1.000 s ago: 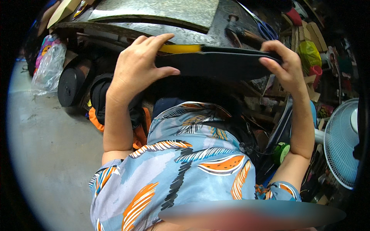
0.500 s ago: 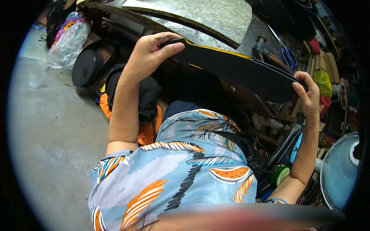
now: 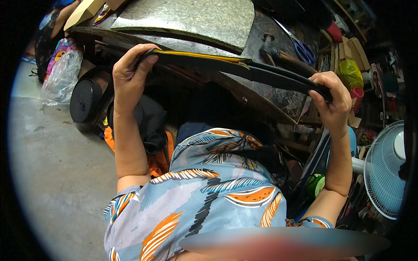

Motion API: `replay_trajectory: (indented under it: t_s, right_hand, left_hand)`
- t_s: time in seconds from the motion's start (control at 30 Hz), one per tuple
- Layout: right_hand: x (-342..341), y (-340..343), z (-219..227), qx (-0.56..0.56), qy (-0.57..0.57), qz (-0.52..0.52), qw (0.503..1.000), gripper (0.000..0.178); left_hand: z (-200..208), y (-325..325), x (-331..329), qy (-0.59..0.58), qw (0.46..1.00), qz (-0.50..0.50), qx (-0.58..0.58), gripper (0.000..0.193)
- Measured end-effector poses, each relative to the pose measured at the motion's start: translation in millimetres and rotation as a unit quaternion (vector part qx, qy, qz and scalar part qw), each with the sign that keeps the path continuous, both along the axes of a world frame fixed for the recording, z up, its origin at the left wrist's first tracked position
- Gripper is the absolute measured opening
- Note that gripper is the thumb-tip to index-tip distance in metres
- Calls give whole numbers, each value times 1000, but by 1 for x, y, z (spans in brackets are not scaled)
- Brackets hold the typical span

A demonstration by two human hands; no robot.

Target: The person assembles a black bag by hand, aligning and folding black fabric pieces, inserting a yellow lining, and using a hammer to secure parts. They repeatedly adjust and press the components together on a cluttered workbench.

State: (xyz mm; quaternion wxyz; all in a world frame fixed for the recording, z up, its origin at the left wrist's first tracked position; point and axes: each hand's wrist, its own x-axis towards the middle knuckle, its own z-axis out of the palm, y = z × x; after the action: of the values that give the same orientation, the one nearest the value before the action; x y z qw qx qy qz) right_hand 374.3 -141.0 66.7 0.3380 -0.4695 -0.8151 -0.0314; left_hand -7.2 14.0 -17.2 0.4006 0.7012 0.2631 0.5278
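Observation:
Stretched between my two hands is a long, flat, black piece of sheet material (image 3: 204,63), made of several layers with a yellow layer along its far edge on the left. Its exact kind I cannot make out. My left hand (image 3: 133,71) pinches the left end, thumb on the near side. At the right end, my right hand (image 3: 333,95) grips it between thumb and fingers. The piece is held up in front of the workbench's near edge, seen nearly edge-on and sloping down to the right.
Behind the piece stands a workbench with a pale stone slab (image 3: 187,21), a hammer (image 3: 283,56) and blue-handled scissors (image 3: 304,50). A white fan (image 3: 385,169) is at the right. On the left are a black roll (image 3: 85,100), a plastic bag (image 3: 63,78) and a person's arm (image 3: 65,15).
The black piece has turned from showing its broad face to nearly edge-on. Both hands keep hold of its ends. The view has shifted, so hands and bench appear further left.

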Motion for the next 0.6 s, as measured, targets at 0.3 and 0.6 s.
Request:
replay_trajectory:
  t_s: [0.3,0.6]
  right_hand:
    - [-1,9,-9,1,40,11,999,33]
    - [4,12,-23,-32,49,-67,996,20]
  left_hand:
    - [1,9,3,16,999,33,1,18]
    - [-18,1,29,-85,984,151,-37,41]
